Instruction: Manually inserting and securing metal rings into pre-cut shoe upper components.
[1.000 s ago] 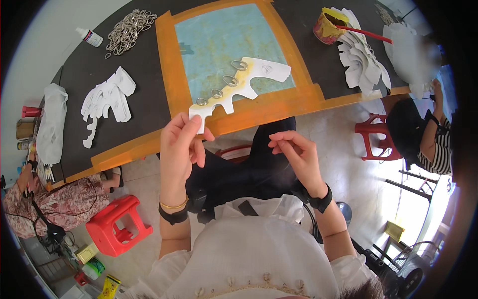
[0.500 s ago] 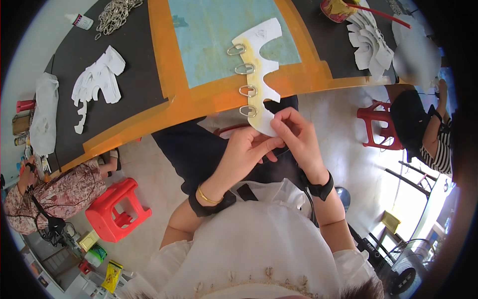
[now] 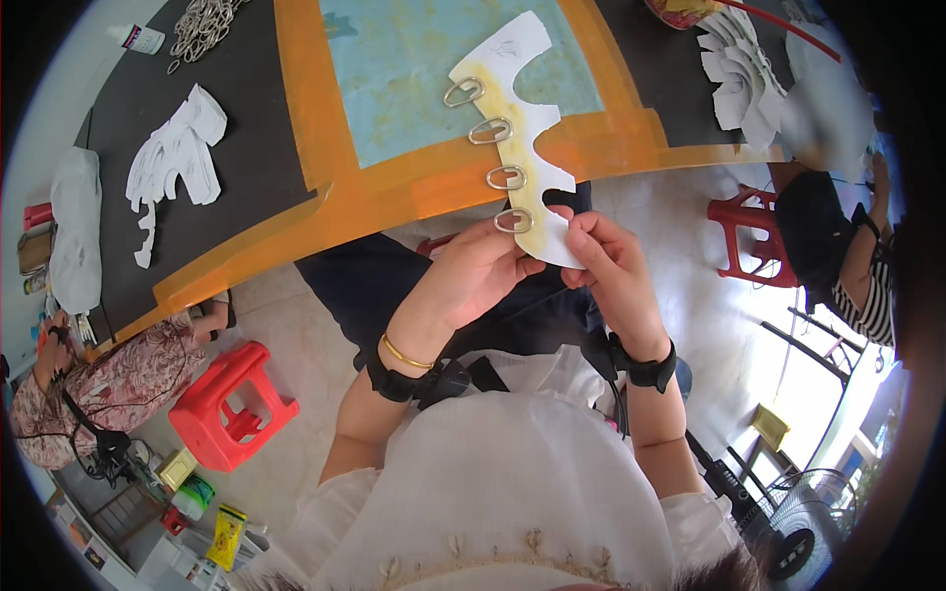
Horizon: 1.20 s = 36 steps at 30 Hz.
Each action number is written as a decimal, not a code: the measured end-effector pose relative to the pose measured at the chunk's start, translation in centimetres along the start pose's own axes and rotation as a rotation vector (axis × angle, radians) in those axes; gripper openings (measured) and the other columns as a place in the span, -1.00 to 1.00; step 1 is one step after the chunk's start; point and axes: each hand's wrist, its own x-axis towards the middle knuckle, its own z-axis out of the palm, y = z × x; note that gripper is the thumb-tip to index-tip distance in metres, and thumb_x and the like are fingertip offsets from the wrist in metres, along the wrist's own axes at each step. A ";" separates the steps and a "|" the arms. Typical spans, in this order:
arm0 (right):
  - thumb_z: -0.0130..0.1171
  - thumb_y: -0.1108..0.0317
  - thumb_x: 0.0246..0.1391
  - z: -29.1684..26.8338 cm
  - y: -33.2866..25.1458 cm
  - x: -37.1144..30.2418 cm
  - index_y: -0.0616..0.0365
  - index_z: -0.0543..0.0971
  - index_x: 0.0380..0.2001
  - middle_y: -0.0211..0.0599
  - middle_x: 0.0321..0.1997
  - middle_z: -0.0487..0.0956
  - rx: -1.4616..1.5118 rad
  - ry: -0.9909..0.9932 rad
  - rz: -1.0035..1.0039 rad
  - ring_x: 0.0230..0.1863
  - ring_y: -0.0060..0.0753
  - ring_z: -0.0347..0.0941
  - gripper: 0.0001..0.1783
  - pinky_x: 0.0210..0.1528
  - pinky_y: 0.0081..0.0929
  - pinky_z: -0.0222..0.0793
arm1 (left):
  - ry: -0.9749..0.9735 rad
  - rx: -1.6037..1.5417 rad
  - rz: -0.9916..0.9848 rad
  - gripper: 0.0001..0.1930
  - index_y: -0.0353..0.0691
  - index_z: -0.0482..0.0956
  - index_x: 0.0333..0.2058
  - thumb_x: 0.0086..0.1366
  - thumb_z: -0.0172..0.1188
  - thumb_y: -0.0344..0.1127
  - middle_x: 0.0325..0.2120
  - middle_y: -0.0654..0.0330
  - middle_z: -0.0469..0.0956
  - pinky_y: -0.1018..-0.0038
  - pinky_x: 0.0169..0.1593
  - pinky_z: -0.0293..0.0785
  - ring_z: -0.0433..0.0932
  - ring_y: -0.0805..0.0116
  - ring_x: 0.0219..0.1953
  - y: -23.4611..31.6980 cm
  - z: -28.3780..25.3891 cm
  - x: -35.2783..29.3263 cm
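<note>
A white scalloped strip point(image 3: 532, 128), smeared with yellow along one side, slants from the blue sheet down past the table's front edge. Several oval metal rings point(image 3: 506, 177) are attached along its left edge. My right hand point(image 3: 621, 271) pinches the strip's lower right corner between thumb and fingers. At the lower left edge, my left hand point(image 3: 468, 271) has its fingers closed on the strip, close beside the lowest ring; some of its fingertips are hidden behind the piece.
Orange tape point(image 3: 236, 251) borders the blue sheet point(image 3: 384, 98) on the dark table. White cut pieces point(image 3: 182, 148) lie left, with a heap of metal rings point(image 3: 205, 30) and a small bottle point(image 3: 138, 39) behind. More stacked white pieces point(image 3: 739, 84) lie right. Red stools point(image 3: 235, 404) stand on the floor.
The strip has shifted slightly right and tilted. My left hand has moved up from the bottom end to the edge by the lowest ring; my right hand has shifted slightly right, still pinching.
</note>
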 end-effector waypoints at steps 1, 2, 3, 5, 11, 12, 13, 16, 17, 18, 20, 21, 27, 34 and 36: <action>0.04 0.22 0.18 -0.2 -0.1 0.0 0.21 0.48 -0.33 -0.52 -0.50 0.46 -0.001 0.006 -0.005 -0.48 -0.74 0.30 -0.76 -0.43 -0.74 0.21 | -0.003 -0.045 -0.029 -0.68 -0.25 0.36 0.03 0.33 -0.07 -0.30 -0.04 0.16 0.44 0.37 0.03 0.34 0.41 0.36 -0.02 0.0 0.0 0.2; 0.03 0.22 0.19 -0.4 -0.2 -0.2 0.21 0.48 -0.33 -0.51 -0.49 0.46 -0.063 0.010 -0.025 -0.48 -0.73 0.31 -0.75 -0.43 -0.74 0.23 | -0.010 -0.043 -0.032 -0.68 -0.25 0.36 0.03 0.33 -0.07 -0.30 -0.04 0.16 0.44 0.37 0.03 0.34 0.41 0.36 -0.02 -0.1 0.2 0.3; 0.02 0.21 0.19 -0.5 -0.3 -0.2 0.21 0.48 -0.33 -0.50 -0.48 0.46 -0.126 0.014 -0.046 -0.47 -0.72 0.33 -0.75 -0.42 -0.73 0.25 | 0.055 -0.004 -0.015 -0.69 -0.27 0.38 0.00 0.34 -0.07 -0.28 -0.06 0.21 0.44 0.45 0.00 0.32 0.40 0.44 -0.07 -0.2 0.5 0.1; 0.02 0.21 0.19 -0.5 -0.1 -0.1 0.21 0.47 -0.32 -0.49 -0.47 0.47 -0.127 0.062 -0.088 -0.46 -0.71 0.34 -0.75 -0.41 -0.72 0.27 | 0.119 0.035 -0.002 -0.69 -0.30 0.40 -0.03 0.35 -0.07 -0.25 -0.08 0.25 0.44 0.53 -0.04 0.31 0.39 0.52 -0.13 -0.5 1.2 -0.3; 0.04 0.26 0.18 1.6 -0.7 0.1 0.24 0.45 -0.32 -0.42 -0.46 0.50 -0.096 0.108 -0.083 -0.51 -0.70 0.38 -0.78 -0.48 -0.73 0.27 | 0.247 0.378 0.176 -0.74 -0.29 0.48 -0.15 0.30 0.06 -0.25 -0.25 0.27 0.53 0.62 -0.11 0.33 0.43 0.57 -0.20 -0.7 0.7 -0.4; 0.05 0.28 0.17 1.8 -0.6 0.3 0.24 0.44 -0.34 -0.40 -0.48 0.50 -0.125 0.119 -0.085 -0.56 -0.72 0.36 -0.79 -0.54 -0.75 0.24 | 0.258 0.368 0.197 -0.74 -0.30 0.50 -0.15 0.29 0.08 -0.25 -0.27 0.27 0.55 0.63 -0.13 0.33 0.46 0.56 -0.19 -0.8 0.7 -0.5; 0.05 0.28 0.17 1.6 -0.7 0.4 0.24 0.44 -0.34 -0.40 -0.48 0.50 -0.125 0.122 -0.083 -0.56 -0.72 0.36 -0.79 -0.54 -0.75 0.24 | 0.266 0.354 0.216 -0.73 -0.32 0.51 -0.16 0.28 0.11 -0.24 -0.29 0.26 0.56 0.64 -0.14 0.34 0.48 0.55 -0.18 -0.7 0.9 -0.5; 0.07 0.32 0.16 1.4 -0.7 0.7 0.24 0.42 -0.39 -0.41 -0.55 0.49 -0.172 0.163 -0.162 -0.65 -0.75 0.29 -0.82 -0.63 -0.78 0.14 | 0.286 0.414 0.192 -0.70 -0.35 0.51 -0.13 0.29 0.09 -0.24 -0.27 0.20 0.57 0.62 -0.17 0.36 0.52 0.51 -0.20 -0.4 1.4 -1.0; 0.08 0.32 0.15 1.4 -0.8 0.7 0.23 0.42 -0.41 -0.42 -0.57 0.48 -0.168 0.173 -0.171 -0.67 -0.76 0.26 -0.82 -0.65 -0.77 0.10 | 0.290 0.415 0.191 -0.70 -0.35 0.51 -0.13 0.29 0.09 -0.24 -0.27 0.20 0.57 0.62 -0.17 0.36 0.52 0.51 -0.20 -0.4 1.6 -1.1; 0.09 0.33 0.14 1.4 -0.8 0.8 0.23 0.41 -0.42 -0.43 -0.59 0.47 -0.165 0.184 -0.180 -0.69 -0.77 0.23 -0.82 -0.67 -0.77 0.07 | 0.297 0.401 0.179 -0.70 -0.36 0.51 -0.13 0.29 0.09 -0.25 -0.27 0.19 0.57 0.62 -0.18 0.36 0.53 0.49 -0.23 -0.4 1.7 -1.1; 0.09 0.33 0.14 1.1 -0.8 0.9 0.23 0.41 -0.43 -0.43 -0.59 0.47 -0.187 0.161 -0.177 -0.69 -0.77 0.23 -0.81 -0.66 -0.77 0.08 | 0.304 0.384 0.166 -0.70 -0.36 0.51 -0.12 0.29 0.09 -0.25 -0.27 0.17 0.57 0.61 -0.19 0.37 0.55 0.47 -0.26 -0.4 1.8 -1.1; 0.09 0.33 0.14 1.0 -0.9 1.0 0.23 0.41 -0.43 -0.44 -0.59 0.47 -0.210 0.137 -0.175 -0.68 -0.77 0.23 -0.81 -0.65 -0.77 0.08 | 0.289 0.384 0.167 -0.70 -0.36 0.51 -0.12 0.29 0.08 -0.25 -0.27 0.17 0.57 0.61 -0.19 0.38 0.55 0.46 -0.26 -0.3 1.7 -1.2; 0.13 0.32 0.11 1.1 -0.2 1.2 0.22 0.43 -0.45 -0.45 -0.59 0.48 -0.254 0.178 -0.176 -0.68 -0.76 0.24 -0.81 -0.63 -0.77 0.11 | 0.260 0.262 0.172 -0.74 -0.36 0.53 -0.21 0.28 0.08 -0.26 -0.30 0.12 0.58 0.59 -0.25 0.41 0.58 0.40 -0.30 0.6 2.5 -1.7; 0.23 0.41 -0.02 1.6 -0.6 1.1 0.23 0.50 -0.37 -0.45 -0.50 0.51 -0.288 0.392 -0.244 -0.55 -0.66 0.34 -0.84 -0.57 -0.67 0.22 | 0.374 0.425 0.239 -0.80 -0.33 0.56 -0.33 0.26 0.10 -0.29 -0.39 0.17 0.60 0.62 -0.31 0.39 0.61 0.42 -0.36 -0.2 2.2 -1.2; 0.31 0.52 -0.18 1.4 -0.5 0.6 0.20 0.54 -0.37 -0.40 -0.48 0.51 -0.941 0.648 -0.907 -0.46 -0.47 0.40 -0.77 -0.49 -0.55 0.29 | 0.389 0.448 0.277 -0.81 -0.33 0.56 -0.34 0.26 0.11 -0.30 -0.41 0.17 0.60 0.63 -0.32 0.38 0.60 0.43 -0.36 -0.3 2.3 -1.3</action>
